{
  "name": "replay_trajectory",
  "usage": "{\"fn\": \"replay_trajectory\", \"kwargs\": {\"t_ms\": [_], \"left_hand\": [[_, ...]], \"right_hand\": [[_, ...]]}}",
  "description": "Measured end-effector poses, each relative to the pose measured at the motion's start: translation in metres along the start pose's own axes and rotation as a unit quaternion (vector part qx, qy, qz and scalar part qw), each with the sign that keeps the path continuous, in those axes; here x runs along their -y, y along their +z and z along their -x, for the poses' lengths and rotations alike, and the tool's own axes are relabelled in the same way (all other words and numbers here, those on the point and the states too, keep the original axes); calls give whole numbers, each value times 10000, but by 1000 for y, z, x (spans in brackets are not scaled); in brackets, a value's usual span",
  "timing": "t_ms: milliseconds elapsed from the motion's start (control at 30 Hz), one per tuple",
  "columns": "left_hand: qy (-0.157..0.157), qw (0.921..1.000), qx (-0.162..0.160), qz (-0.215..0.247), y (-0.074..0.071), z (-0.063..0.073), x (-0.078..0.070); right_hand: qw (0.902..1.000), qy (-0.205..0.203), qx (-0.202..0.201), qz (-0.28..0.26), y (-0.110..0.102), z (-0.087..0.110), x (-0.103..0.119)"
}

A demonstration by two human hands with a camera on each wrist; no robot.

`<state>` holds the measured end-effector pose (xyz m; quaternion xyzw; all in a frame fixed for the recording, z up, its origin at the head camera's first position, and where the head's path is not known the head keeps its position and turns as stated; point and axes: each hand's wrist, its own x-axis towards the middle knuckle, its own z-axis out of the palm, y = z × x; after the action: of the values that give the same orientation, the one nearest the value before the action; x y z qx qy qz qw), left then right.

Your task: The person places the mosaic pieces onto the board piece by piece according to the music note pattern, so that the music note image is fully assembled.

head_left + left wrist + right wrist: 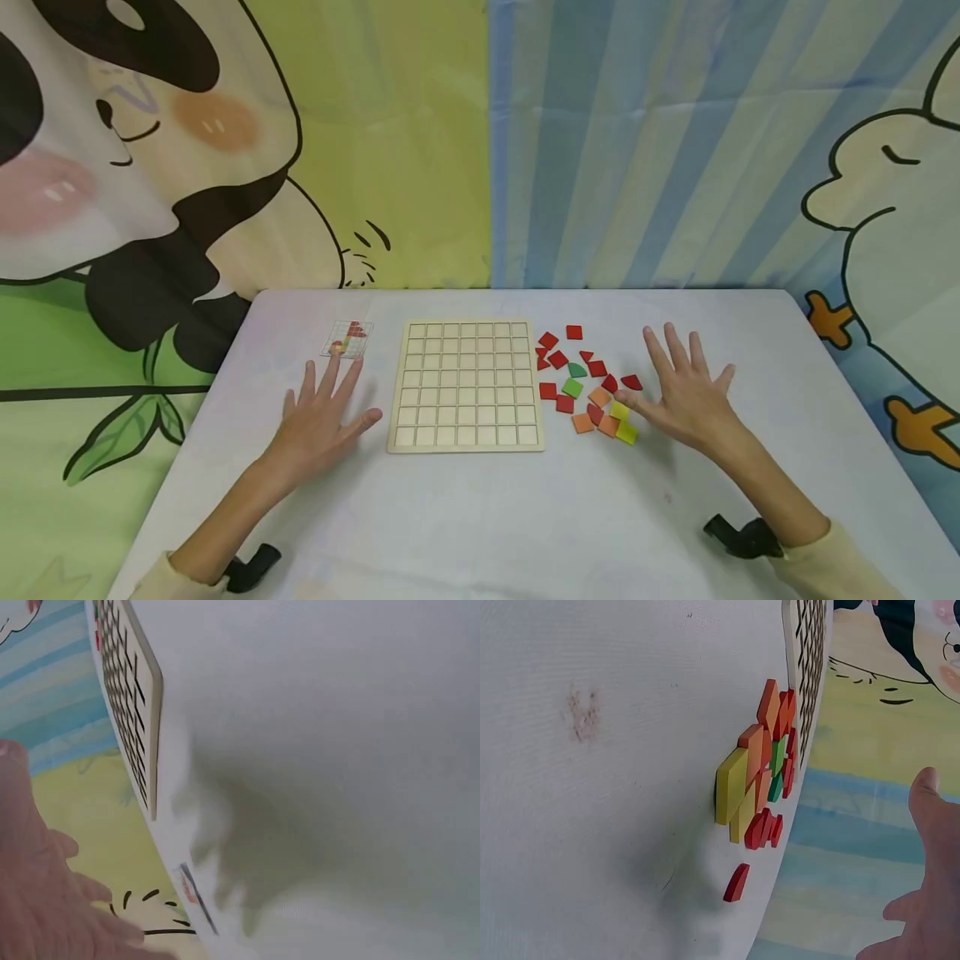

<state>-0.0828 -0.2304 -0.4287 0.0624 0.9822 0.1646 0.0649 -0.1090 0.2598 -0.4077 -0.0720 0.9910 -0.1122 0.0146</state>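
Observation:
My left hand (pixel 315 425) is spread above the table, left of a square wooden grid board (pixel 467 387). Its fingertips reach towards a small pattern card (pixel 347 339) printed with a coloured figure; in the head view they overlap its lower edge. On the right, my right hand (pixel 690 396) hovers with fingers spread, its thumb pointing at a scatter of flat coloured pieces. Among them are red squares (pixel 573 332), yellow squares (pixel 626 432), orange squares (pixel 582 423), a light green square (pixel 572 387) and a dark green rounded piece (pixel 577 370). Neither hand holds anything.
A white cloth covers the table (pixel 480 525). Behind it hangs a printed curtain (pixel 412 167) with cartoon animals and stripes. Black straps with camera mounts (pixel 746 537) sit at both wrists. The right wrist view shows one red curved piece (pixel 736 883) apart from the pile.

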Motion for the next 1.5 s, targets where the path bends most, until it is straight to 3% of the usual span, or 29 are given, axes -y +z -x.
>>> {"fn": "replay_trajectory", "kwargs": {"t_ms": [167, 333, 400, 600, 733, 833, 933, 1067, 1200, 1333, 1500], "left_hand": [[389, 9983, 225, 382, 1, -3, -1], [570, 9975, 133, 406, 1, -4, -2], [784, 9958, 119, 464, 2, -5, 0], [1713, 9816, 193, 816, 4, -8, 2], [1851, 9697, 325, 1559, 6, -10, 0], [1831, 9640, 383, 1888, 6, -12, -3], [1625, 9683, 277, 1876, 8, -14, -8], [872, 9785, -186, 1858, 13, -21, -18], [321, 9770, -458, 2059, 16, -29, -29], [231, 9721, -280, 2319, 15, -37, -36], [270, 9624, 141, 2700, 11, -48, -34]], "right_hand": [[9998, 6, 145, -164, -2, -5, -4], [9986, -13, 291, -451, -4, -5, -5], [9981, -85, 318, -528, -5, -4, -5], [9932, -580, 379, -940, -8, -2, -2], [9802, -1095, 623, -1530, -8, -3, -1], [9740, -1359, 657, -1691, -7, -3, 2], [9724, -1491, 540, -1712, -7, -5, 8], [9694, -1524, 532, -1851, -6, -10, 17], [9641, -1625, 581, -2019, -4, -18, 25], [9598, -1780, 527, -2107, 0, -25, 29], [9523, -2174, 310, -2119, 4, -39, 30]]}}
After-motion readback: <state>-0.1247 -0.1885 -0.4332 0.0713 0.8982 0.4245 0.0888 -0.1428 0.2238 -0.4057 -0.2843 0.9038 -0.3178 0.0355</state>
